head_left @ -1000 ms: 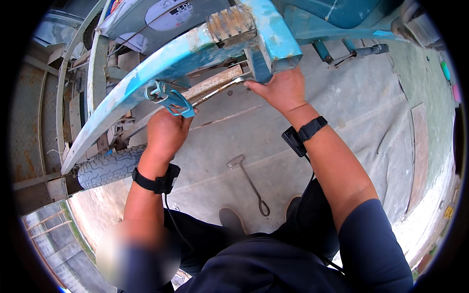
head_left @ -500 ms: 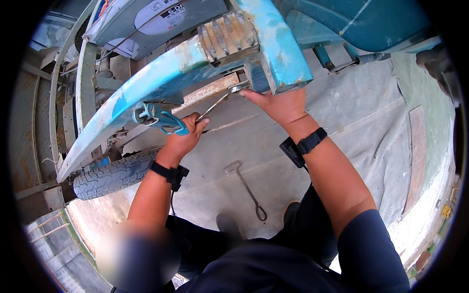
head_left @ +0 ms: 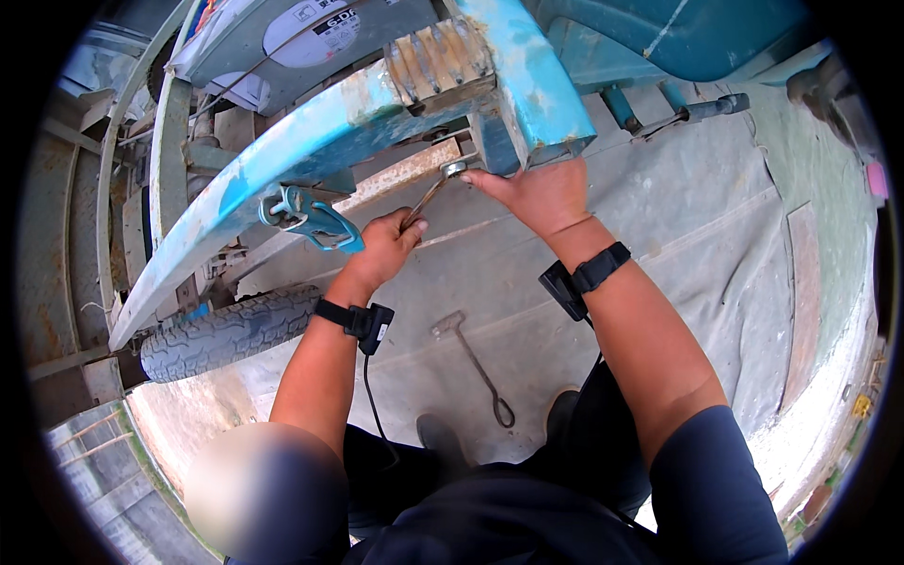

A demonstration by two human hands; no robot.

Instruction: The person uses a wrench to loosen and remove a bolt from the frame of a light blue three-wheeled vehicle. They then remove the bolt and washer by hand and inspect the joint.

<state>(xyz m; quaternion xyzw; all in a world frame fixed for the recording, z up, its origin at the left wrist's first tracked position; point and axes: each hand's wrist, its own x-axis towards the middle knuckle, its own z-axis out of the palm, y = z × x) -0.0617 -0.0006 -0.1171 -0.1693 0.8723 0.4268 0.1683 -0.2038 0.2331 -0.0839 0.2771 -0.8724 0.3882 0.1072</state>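
My left hand (head_left: 386,249) is closed around the handle of a ratchet wrench (head_left: 431,196), below a worn light-blue metal frame (head_left: 311,141). The round head of that wrench sits under the frame beside a rusty crossbar (head_left: 400,176). My right hand (head_left: 551,200) reaches up to the open end of the frame's square tube. Its thumb stretches left and touches the wrench head, while the other fingers are hidden behind the tube. A blue latch-like bracket (head_left: 311,221) hangs from the frame next to my left hand.
On the grey ground sheet (head_left: 659,311) lies a T-shaped metal tool (head_left: 474,363) with a looped end, in front of my feet. A black tyre (head_left: 231,339) is at the left under the frame. Grey battery-like boxes (head_left: 311,56) sit behind, and a dark-teal body panel (head_left: 697,38) is upper right.
My left hand has moved right, swinging the wrench handle with it to a steeper angle. My right hand stays by the wrench head, nearly in the same place.
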